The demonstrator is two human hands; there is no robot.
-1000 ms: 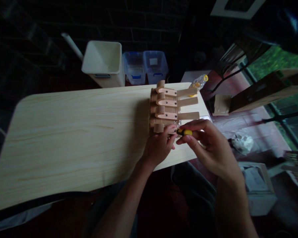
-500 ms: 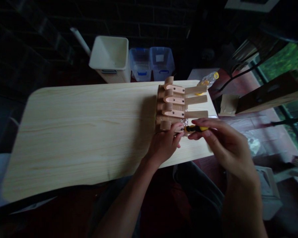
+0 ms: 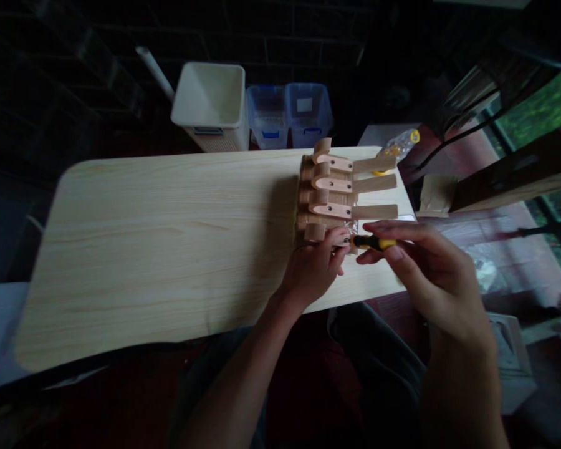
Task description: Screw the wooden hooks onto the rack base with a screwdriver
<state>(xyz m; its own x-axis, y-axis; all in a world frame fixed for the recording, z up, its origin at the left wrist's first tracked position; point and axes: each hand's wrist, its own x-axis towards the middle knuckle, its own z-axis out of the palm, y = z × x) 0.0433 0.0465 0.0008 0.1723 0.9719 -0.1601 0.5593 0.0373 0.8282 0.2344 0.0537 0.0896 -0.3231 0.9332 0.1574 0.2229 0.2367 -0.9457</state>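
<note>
Here, the left hand (image 3: 312, 269) clamps a jointed pale-wood finger mechanism (image 3: 330, 193), while the right hand (image 3: 432, 277) pinches a yellow-and-black screwdriver (image 3: 373, 242), its tip seemingly against the mechanism.

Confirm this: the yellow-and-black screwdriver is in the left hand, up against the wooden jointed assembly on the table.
Wrong hand: the head view shows the yellow-and-black screwdriver in the right hand, not the left. It is up against the wooden jointed assembly on the table, as you said.

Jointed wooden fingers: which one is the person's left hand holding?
The finger nearest the person, held by the left hand; the other three lie farther away, untouched, their long flat strips showing.
</note>
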